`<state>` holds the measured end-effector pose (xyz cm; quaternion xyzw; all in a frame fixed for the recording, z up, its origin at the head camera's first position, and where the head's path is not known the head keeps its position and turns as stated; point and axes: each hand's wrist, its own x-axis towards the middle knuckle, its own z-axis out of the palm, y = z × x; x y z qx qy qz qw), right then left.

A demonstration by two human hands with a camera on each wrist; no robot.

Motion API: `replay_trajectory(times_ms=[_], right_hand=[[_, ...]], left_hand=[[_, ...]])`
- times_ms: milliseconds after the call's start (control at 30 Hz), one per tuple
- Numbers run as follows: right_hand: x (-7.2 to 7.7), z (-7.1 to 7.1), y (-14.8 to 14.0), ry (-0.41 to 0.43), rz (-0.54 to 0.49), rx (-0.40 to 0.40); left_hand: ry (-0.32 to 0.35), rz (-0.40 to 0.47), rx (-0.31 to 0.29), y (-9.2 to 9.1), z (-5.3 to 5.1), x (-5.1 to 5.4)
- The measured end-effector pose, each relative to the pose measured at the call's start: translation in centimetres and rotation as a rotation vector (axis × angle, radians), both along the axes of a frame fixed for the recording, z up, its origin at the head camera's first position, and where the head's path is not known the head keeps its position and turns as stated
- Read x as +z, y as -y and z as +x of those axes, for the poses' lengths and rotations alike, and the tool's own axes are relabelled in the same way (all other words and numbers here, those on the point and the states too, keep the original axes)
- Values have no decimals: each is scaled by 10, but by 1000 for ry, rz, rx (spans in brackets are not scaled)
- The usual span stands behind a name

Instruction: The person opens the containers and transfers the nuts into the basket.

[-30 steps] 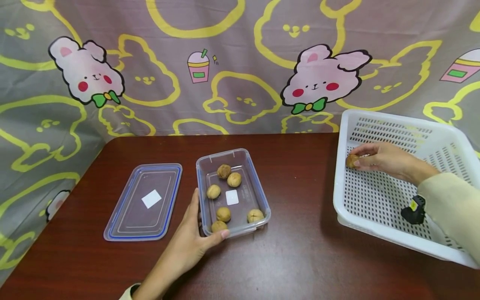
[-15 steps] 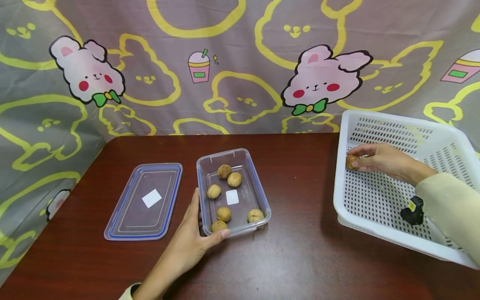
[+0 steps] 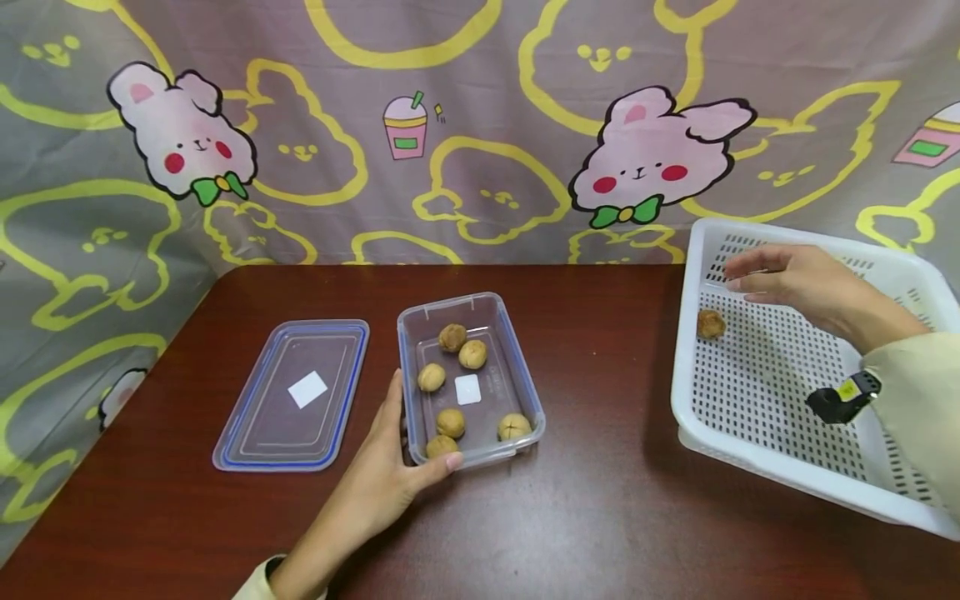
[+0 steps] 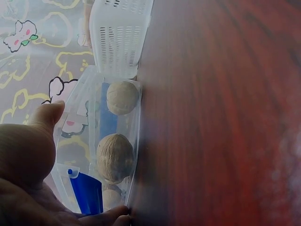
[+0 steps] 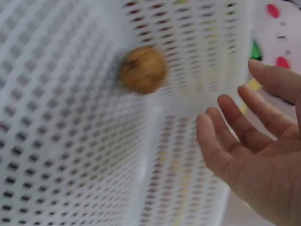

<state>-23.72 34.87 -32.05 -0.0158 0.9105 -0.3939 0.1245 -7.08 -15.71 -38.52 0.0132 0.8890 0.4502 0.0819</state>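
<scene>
My left hand [image 3: 386,479] grips the near-left corner of a clear plastic food container [image 3: 522,358], its thumb over the front rim and its fingers along the left side. Several walnuts lie spread over the container's floor, one walnut [image 3: 513,427] in the near-right corner. In the left wrist view, a blue clip [image 4: 87,193] shows beside the palm. Over the white basket [image 3: 681,367], my right hand [image 3: 817,287] hangs with fingers relaxed and holds nothing. A brown walnut [image 3: 710,324] sits on the basket floor against its left wall, apart from that hand.
Left of the container lies its flat clear lid [image 3: 296,433] with a blue seal and a white square label. A black wrist camera [image 3: 843,398] is on the right forearm. A patterned curtain [image 3: 495,125] hangs behind the dark wooden table [image 3: 600,500].
My right hand has let go of the walnut in the basket and risen up and to the right. The walnut stays by the left wall. My left hand keeps its hold on the container.
</scene>
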Motion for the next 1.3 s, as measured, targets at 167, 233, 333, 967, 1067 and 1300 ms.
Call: replay_trajectory(times_ms=[167, 233, 333, 967, 1067, 1300], right_hand=[[21, 2, 14, -40, 19, -11], [29, 3, 21, -47, 38, -6], [38, 6, 31, -56, 59, -1], [73, 40, 146, -110, -12, 173], [76, 47, 165, -117, -61, 216], [77, 61, 201, -138, -131, 282]], left_hand=[[0, -7, 1, 0, 0, 0], [1, -8, 1, 0, 0, 0], [5, -6, 1, 0, 0, 0], [-7, 3, -1, 0, -2, -1], [-4, 7, 5, 0, -1, -1], [-12, 34, 3, 0, -1, -1]])
